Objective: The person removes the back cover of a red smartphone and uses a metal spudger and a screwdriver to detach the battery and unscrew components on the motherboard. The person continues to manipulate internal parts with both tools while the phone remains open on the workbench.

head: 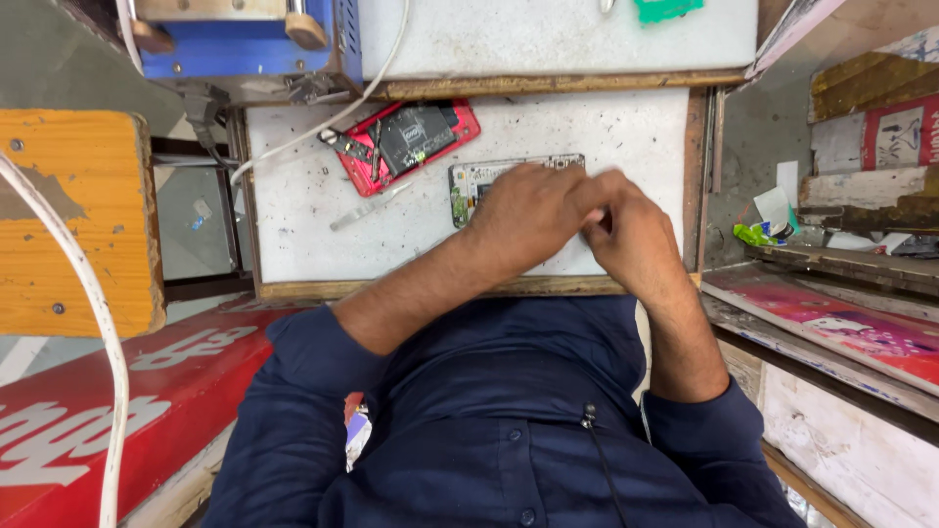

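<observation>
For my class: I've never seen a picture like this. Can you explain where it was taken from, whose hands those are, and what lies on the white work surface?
There is one picture, taken by a camera worn on a person's head, looking down past their dark blue shirt. The left hand and right hand meet over an opened phone with bare green circuitry; whether they grip anything is hidden. It lies on a scuffed white work surface. Beside it lies a red phone body with its back off, with small tools on top. A white cable runs across towards a blue machine.

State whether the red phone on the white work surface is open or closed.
Open: the red phone lies with its back off, dark internal parts and circuit board exposed.
</observation>
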Tool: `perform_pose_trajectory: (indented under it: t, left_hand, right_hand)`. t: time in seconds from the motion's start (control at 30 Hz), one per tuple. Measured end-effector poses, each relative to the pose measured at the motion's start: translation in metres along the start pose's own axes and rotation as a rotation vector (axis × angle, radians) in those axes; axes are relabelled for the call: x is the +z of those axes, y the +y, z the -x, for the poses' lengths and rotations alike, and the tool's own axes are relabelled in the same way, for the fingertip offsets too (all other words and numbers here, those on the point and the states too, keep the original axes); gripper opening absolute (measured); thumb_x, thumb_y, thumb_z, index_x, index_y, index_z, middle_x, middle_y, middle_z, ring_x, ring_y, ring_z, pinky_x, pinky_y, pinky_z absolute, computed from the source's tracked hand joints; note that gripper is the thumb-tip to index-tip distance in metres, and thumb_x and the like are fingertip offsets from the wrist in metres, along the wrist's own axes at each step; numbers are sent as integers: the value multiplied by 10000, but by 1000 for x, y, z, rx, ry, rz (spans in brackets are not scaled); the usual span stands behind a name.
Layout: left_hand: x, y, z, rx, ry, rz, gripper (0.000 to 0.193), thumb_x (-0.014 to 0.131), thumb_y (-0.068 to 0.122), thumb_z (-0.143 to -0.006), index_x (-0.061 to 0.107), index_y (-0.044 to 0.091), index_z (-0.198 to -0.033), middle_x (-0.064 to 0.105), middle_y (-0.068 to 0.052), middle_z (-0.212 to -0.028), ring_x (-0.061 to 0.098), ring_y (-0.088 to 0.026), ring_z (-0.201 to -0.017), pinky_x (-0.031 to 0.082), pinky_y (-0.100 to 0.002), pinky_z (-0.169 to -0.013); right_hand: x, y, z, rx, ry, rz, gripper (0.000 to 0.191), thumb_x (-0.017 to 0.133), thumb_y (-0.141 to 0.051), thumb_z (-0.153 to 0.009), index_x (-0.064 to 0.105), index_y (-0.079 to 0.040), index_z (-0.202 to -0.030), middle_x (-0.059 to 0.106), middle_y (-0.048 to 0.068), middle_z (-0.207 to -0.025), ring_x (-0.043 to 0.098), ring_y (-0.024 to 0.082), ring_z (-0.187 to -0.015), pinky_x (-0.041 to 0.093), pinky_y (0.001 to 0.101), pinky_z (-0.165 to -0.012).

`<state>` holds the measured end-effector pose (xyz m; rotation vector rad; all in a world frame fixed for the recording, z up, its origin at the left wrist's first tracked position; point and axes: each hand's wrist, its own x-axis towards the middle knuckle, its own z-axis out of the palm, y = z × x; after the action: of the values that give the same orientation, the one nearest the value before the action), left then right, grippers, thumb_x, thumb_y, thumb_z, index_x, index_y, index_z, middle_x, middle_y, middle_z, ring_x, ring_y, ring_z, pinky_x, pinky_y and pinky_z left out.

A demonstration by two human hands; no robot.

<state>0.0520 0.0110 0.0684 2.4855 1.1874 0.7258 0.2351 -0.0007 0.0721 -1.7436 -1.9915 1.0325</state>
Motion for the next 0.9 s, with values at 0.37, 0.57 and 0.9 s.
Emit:
perform_pose_trajectory:
  t: [0.37,0.57,0.9]
  left_hand:
    - [-5,3,6,147,44,4,382,690,101,-887,578,133,-1251,704,-30,-942,701,-199,-806,550,-409,-803]
    - [-12,-1,4,144,81,115,509,676,93,-825,582,109,-1324,716,-45,-999,711,-225,-871,533,-384,-807]
    - [-11,-8,9,129,-12,41,555,706,55,-829,570,167,-1355,734,-14,-1027,693,-206,-984,516,-447,-944]
  right_hand:
    - [10,12,8,-100,102,27,201,780,-51,-822,712,-33,-1011,717,118,-1012,725,271,-826,580,372,-740]
    - [16,13,10,-117,177,92,233,815,-98,-834,733,-21,-1038,715,116,-994,721,264,-817,577,364,-739]
    - [16,14,10,-140,181,7,220,807,-126,-856,717,-30,-1032,721,96,-1008,739,244,-848,589,336,-755]
